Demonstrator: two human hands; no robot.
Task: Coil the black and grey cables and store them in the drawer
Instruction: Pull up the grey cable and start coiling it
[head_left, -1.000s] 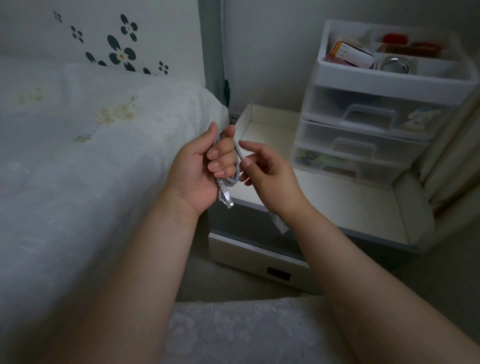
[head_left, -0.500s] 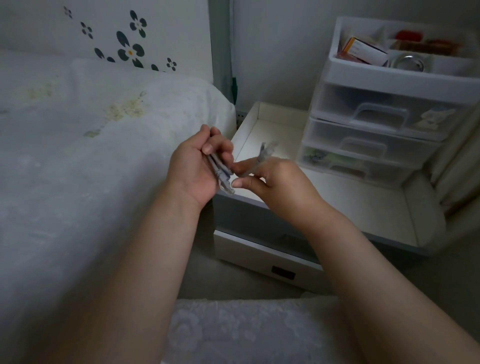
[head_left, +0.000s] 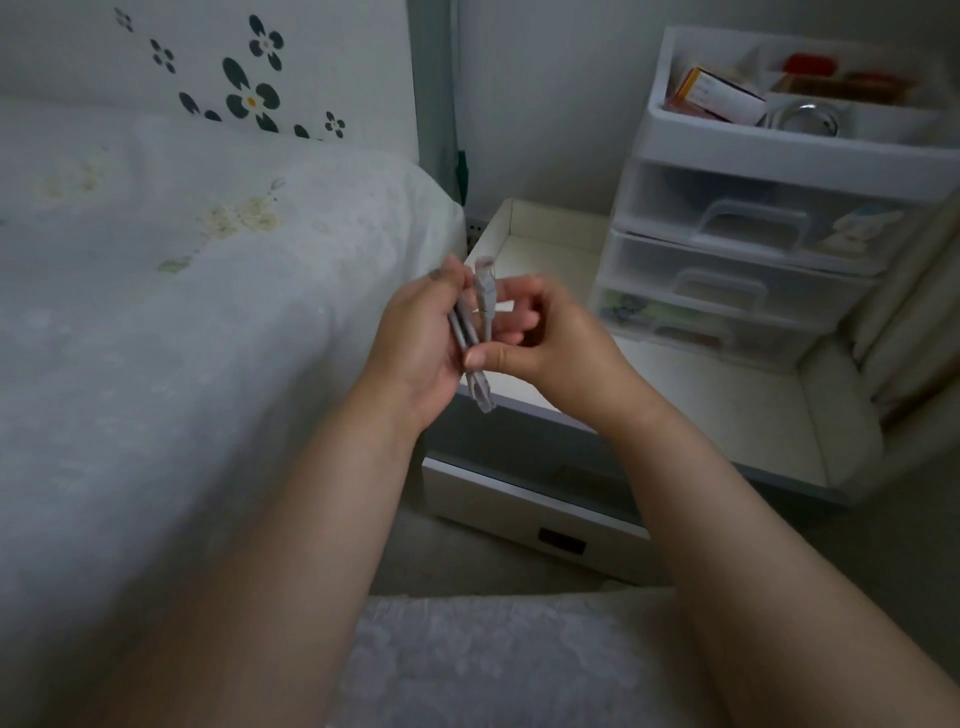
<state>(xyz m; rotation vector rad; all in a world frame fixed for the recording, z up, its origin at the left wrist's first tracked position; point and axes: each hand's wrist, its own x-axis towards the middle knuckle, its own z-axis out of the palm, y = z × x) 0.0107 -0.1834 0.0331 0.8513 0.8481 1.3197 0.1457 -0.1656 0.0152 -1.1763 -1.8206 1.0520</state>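
A folded grey cable (head_left: 464, 332) is held between both hands over the front left corner of the white nightstand (head_left: 675, 384). My left hand (head_left: 415, 343) grips the bundled strands. My right hand (head_left: 545, 338) pinches the loose end, with one clear plug (head_left: 485, 283) pointing up and another plug (head_left: 480, 389) hanging below my thumb. Below the nightstand top, its drawer (head_left: 519, 499) stands pulled out a little, and its inside is dark. No black cable is in view.
A bed with a white floral cover (head_left: 182, 312) fills the left. A white plastic drawer unit (head_left: 769, 218) stands on the nightstand, its top tray holding boxes and a coiled white cable. My lap in pale fabric (head_left: 493, 665) is at the bottom.
My right hand has carried the loose plug end up and over beside the bundle. My left hand's fingers have loosened from a fist, so the strands show. The view has shifted slightly.
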